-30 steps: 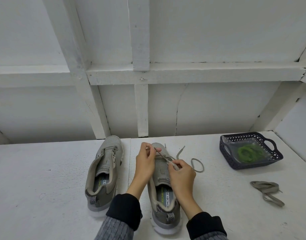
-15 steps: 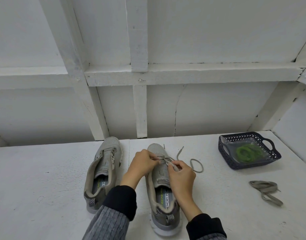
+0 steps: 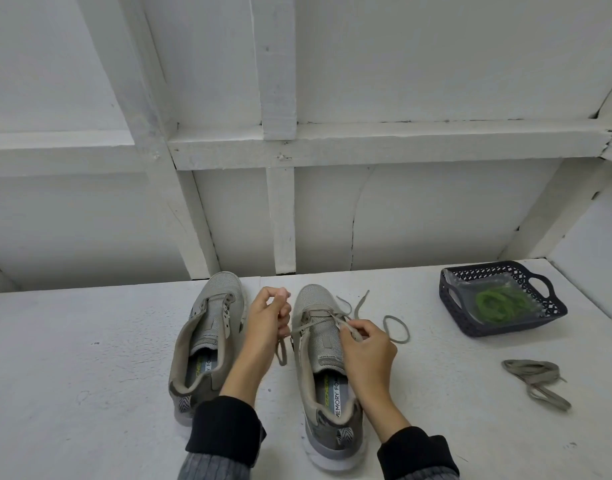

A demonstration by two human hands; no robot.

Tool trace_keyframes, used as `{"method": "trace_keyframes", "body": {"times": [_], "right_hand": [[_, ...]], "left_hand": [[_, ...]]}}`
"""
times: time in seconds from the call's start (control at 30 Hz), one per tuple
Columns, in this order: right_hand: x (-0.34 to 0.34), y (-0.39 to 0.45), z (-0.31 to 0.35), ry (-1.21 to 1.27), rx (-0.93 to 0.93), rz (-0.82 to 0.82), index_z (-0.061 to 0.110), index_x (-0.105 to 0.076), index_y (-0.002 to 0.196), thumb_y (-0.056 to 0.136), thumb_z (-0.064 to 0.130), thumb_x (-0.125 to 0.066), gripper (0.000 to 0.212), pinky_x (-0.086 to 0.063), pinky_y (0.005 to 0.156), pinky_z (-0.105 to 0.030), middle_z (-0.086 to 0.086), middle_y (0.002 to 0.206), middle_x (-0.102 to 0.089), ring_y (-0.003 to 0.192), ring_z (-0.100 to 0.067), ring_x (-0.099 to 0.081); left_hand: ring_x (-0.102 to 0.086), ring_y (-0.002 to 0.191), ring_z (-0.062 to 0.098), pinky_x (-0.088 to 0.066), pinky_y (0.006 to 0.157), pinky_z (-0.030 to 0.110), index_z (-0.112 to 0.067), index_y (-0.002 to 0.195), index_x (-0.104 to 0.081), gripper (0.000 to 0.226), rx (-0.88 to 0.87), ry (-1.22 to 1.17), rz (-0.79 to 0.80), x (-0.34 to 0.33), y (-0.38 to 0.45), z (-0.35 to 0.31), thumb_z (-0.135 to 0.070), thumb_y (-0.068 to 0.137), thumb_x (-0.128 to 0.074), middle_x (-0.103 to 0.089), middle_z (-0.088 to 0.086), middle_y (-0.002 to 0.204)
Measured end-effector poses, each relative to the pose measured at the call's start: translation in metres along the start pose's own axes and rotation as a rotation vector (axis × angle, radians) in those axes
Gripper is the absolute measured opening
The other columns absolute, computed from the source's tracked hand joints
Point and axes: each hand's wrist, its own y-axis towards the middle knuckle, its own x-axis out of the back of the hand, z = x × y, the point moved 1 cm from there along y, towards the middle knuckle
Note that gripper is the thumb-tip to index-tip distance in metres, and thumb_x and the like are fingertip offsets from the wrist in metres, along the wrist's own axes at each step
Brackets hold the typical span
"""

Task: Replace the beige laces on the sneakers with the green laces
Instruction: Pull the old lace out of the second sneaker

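Unlacing right sneaker (image 3: 327,362) | left hand (image 3: 268,320) pulled leftward since a second ago, pinching beige lace (image 3: 306,328) | right hand (image 3: 365,344) pinches other strand | lace slacker, nearly out | left sneaker (image 3: 207,341) bare | green laces (image 3: 498,304) untouched in basket (image 3: 484,329)

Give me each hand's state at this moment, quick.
Left hand: closed, pulling a strand of the beige lace out of the right sneaker.
Right hand: closed, pinching the same lace near the eyelets.
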Motion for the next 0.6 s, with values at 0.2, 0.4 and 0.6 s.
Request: {"method": "trace_keyframes", "body": {"times": [0.2, 0.4, 0.6], "right_hand": [[-0.003, 0.001, -0.003, -0.022, -0.002, 0.003, 0.016, -0.071, 0.083, 0.084, 0.01, -0.07, 0.006, -0.045, 0.057, -0.006, -0.001, 0.079, -0.068, 0.073, -0.007, -0.063], [-0.002, 0.001, -0.002, -0.017, -0.002, 0.013, 0.017, -0.07, 0.083, 0.084, 0.01, -0.07, 0.007, -0.046, 0.057, -0.008, 0.0, 0.079, -0.068, 0.073, -0.006, -0.063], [-0.002, 0.0, -0.001, -0.009, -0.001, 0.012, 0.021, -0.068, 0.081, 0.085, 0.01, -0.069, 0.012, -0.045, 0.057, -0.008, 0.007, 0.078, -0.066, 0.073, -0.004, -0.062]], "left_hand": [[-0.045, 0.05, 0.002, -0.033, 0.045, 0.014, -0.019, 0.075, -0.069, 0.017, 0.047, 0.674, 0.092, -0.005, 0.011, 0.003, -0.011, 0.089, -0.063, -0.056, -0.009, 0.058], [-0.058, 0.078, 0.006, -0.041, 0.059, 0.013, -0.018, 0.082, -0.079, 0.011, 0.067, 0.904, 0.142, -0.021, 0.024, 0.01, -0.028, 0.077, -0.08, -0.073, 0.0, 0.084], [-0.047, 0.065, 0.008, -0.037, 0.061, 0.018, -0.019, 0.073, -0.066, 0.019, -0.034, 0.796, 0.252, -0.014, 0.024, 0.014, -0.025, 0.091, -0.068, -0.061, -0.001, 0.069]]}}
